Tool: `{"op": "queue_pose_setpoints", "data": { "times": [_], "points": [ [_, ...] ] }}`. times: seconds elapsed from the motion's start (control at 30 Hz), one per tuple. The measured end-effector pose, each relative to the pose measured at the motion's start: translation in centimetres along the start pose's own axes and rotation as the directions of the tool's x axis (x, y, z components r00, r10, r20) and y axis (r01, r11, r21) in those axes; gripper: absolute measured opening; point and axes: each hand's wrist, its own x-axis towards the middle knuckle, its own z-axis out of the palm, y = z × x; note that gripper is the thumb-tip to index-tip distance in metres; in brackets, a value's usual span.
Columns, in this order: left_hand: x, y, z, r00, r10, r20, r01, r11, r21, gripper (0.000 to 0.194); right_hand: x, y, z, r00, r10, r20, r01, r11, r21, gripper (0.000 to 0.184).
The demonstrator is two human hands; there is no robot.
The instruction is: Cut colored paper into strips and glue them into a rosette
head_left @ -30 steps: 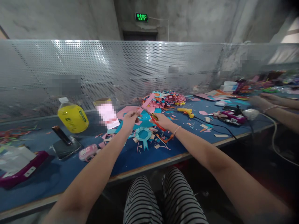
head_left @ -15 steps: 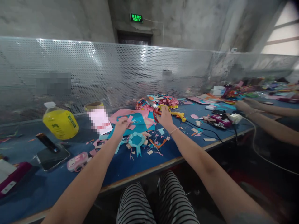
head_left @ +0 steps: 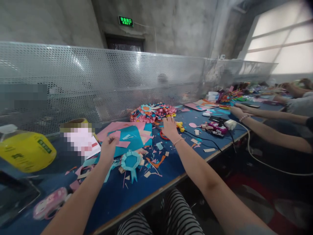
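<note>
My left hand [head_left: 108, 148] is closed, pinching a small pink paper piece [head_left: 117, 135] over blue and pink paper sheets [head_left: 133, 134]. My right hand [head_left: 170, 129] is low over the table with its fingers stretched forward. Beside and partly under it is a red handle loop of the scissors [head_left: 163, 135]; the blades are hard to make out. To its right lies a yellow glue gun [head_left: 180, 126] with a black cord. Between my forearms rests a light blue paper rosette [head_left: 131, 160] with two tails.
Paper scraps [head_left: 147, 174] litter the blue table [head_left: 144, 192]. A pile of pink and blue paper pieces [head_left: 156, 112] sits by the perforated metal screen [head_left: 137, 75]. At left stand a yellow liquid jug [head_left: 29, 153] and a tape roll [head_left: 75, 124]. Co-worker's hands [head_left: 241, 112] are at right.
The view has turned to the right. My right hand has lowered the scissors to the table, and its fingers have straightened out of the handles. My left hand still pinches the pink paper piece.
</note>
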Motion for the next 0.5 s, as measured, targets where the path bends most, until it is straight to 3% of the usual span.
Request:
{"op": "queue_pose_setpoints", "data": {
  "times": [0.07,0.13,0.17,0.23,0.27,0.3,0.33,0.37,0.5],
  "points": [
    [-0.2,0.2,0.1,0.999,-0.014,0.028,0.013,0.999,0.034,0.019,-0.7,-2.1,-0.5,0.980,-0.199,-0.002,0.198,0.977,0.085,0.028],
    [-0.7,0.5,0.5,0.997,-0.015,0.073,0.015,1.000,0.007,0.020,-1.8,-4.4,-1.0,0.877,-0.480,0.018,0.464,0.857,0.223,0.021],
    [-0.9,0.6,0.6,0.995,-0.017,0.094,0.020,0.999,-0.029,0.020,-2.5,-5.5,-1.3,0.774,-0.631,0.040,0.601,0.754,0.263,0.020],
    [-1.1,0.8,0.8,0.993,-0.047,0.110,0.058,0.993,-0.106,0.020,-4.1,-7.4,-2.0,0.474,-0.870,0.136,0.823,0.493,0.284,0.020],
    [-1.1,0.9,0.8,0.991,-0.067,0.111,0.081,0.989,-0.125,0.021,-4.8,-8.1,-2.4,0.377,-0.911,0.170,0.875,0.410,0.256,0.023],
    [-1.0,0.9,0.7,0.991,-0.090,0.100,0.103,0.985,-0.138,0.021,-5.5,-8.7,-2.9,0.318,-0.926,0.201,0.906,0.360,0.224,0.026],
    [-0.9,0.8,0.7,0.990,-0.115,0.081,0.126,0.980,-0.151,0.020,-6.1,-9.0,-3.4,0.291,-0.929,0.231,0.920,0.338,0.201,0.027],
    [-0.7,0.8,0.5,0.988,-0.142,0.063,0.150,0.976,-0.160,0.020,-6.6,-9.0,-4.0,0.292,-0.922,0.252,0.921,0.343,0.187,0.027],
    [-0.4,0.8,0.3,0.978,-0.205,0.044,0.209,0.962,-0.178,0.020,-8.5,-5.6,-7.3,0.363,-0.890,0.276,0.875,0.427,0.227,0.029]
  ]
}}
